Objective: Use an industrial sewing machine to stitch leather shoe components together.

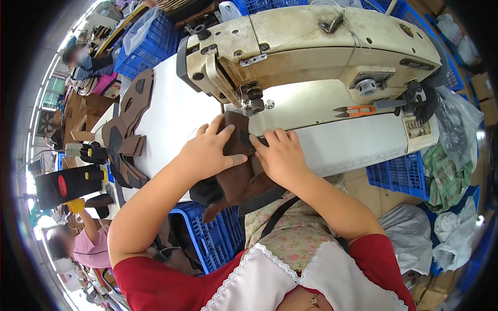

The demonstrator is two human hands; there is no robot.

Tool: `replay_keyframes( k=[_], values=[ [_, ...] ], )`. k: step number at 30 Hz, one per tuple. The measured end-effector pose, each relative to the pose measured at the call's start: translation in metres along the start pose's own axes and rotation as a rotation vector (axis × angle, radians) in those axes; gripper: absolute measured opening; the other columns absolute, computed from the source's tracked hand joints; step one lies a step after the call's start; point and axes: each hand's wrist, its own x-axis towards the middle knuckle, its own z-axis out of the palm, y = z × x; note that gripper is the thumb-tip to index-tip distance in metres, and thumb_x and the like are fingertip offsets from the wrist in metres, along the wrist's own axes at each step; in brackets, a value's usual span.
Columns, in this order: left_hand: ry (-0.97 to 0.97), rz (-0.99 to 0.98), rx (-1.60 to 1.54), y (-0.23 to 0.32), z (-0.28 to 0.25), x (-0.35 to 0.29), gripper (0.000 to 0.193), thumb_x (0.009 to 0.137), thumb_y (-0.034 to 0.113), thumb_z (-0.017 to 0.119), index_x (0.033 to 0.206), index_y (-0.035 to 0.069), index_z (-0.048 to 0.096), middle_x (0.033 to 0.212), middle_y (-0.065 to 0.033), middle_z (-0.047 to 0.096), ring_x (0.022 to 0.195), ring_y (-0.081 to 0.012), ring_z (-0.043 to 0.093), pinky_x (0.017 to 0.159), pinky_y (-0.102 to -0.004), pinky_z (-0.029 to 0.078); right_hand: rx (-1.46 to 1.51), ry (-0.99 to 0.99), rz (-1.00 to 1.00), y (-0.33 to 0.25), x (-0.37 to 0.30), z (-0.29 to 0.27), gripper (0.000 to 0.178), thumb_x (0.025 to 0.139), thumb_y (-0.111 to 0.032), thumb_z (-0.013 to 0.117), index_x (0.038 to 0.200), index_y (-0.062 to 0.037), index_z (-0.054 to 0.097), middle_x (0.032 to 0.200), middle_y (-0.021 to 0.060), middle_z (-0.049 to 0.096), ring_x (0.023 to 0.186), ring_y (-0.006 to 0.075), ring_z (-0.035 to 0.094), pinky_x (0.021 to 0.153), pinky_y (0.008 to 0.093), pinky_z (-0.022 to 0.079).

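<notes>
A brown suede-like shoe-upper piece (235, 179) with dark parts lies under the sewing machine's presser foot area and hangs over the table's near edge. My left hand (210, 150) grips its left side, fingertips at the upper part and thumb pressed across the middle. On the right side, my right hand (281, 158) is closed on the same piece, its thumb and index finger at a dark patch and the other fingers curled. Just beyond both hands stands the cream sewing machine head (301, 52). The needle tip is hidden behind the machine's foot parts.
Stacked brown upper pieces (127, 135) lie on the white table (171, 109) at left. Orange-handled thread snips (358, 110) rest on the machine bed. A blue crate (212, 236) stands below the near edge. Two other people (91, 246) sit at far left.
</notes>
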Motion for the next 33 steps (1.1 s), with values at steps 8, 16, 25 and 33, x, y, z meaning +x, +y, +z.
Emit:
replay_keyframes(
  k=[8,16,25,33],
  values=[
    [-0.212,-0.043,-0.044,-0.001,-0.011,0.027,0.107,0.063,0.064,0.078,0.151,0.018,0.040,0.156,-0.0320,0.023,0.127,-0.0522,0.049,0.102,-0.0504,0.047,0.021,-0.022,0.000,0.000,0.001,-0.004,0.036,0.084,-0.022,0.067,0.118,-0.0101,0.069,0.095,0.0038,0.059,0.096,0.0222,0.053,0.082,0.0392,0.040],
    [0.058,0.039,-0.443,-0.016,0.015,0.020,0.087,0.061,0.043,0.086,0.139,0.018,0.057,0.147,-0.0269,0.037,0.119,-0.0489,0.055,0.103,-0.0453,0.047,0.059,-0.013,0.007,0.003,0.003,-0.001,0.037,0.082,-0.023,0.069,0.117,-0.0106,0.070,0.096,0.0043,0.058,0.097,0.0231,0.053,0.083,0.0400,0.040],
    [0.128,-0.013,-0.584,-0.024,0.018,0.034,0.067,0.070,0.017,0.080,0.134,0.017,0.062,0.130,-0.0189,0.049,0.113,-0.0351,0.059,0.099,-0.0410,0.049,0.247,0.070,0.077,0.022,0.009,-0.010,0.035,0.078,-0.015,0.071,0.113,-0.0102,0.072,0.093,0.0074,0.057,0.091,0.0268,0.057,0.079,0.0415,0.046],
    [0.183,-0.081,-0.610,-0.021,0.018,0.038,0.071,0.071,0.027,0.081,0.136,0.013,0.056,0.117,-0.0229,0.064,0.110,-0.0359,0.063,0.094,-0.0407,0.051,0.374,-0.049,0.200,0.026,0.013,-0.030,0.030,0.074,-0.010,0.071,0.105,-0.0074,0.074,0.091,0.0112,0.057,0.088,0.0307,0.059,0.077,0.0426,0.050]
  ],
)
